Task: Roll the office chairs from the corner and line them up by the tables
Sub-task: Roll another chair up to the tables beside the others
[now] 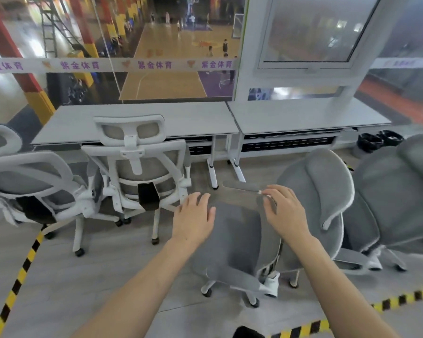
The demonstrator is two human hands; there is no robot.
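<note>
on grey chair (232, 240) — both hands (195, 220)

The light was even and fairly bright, with soft, faint shadows under the chairs (142, 172). Glare and hazy reflections washed over the window (310, 32). The wide lens bent the desk (142, 118) edges, and detail smeared softly throughout.

Grey floor (88, 276) with taped stripes, wheeled office chairs (134, 172) standing (two tables (181, 120) behind)
</note>
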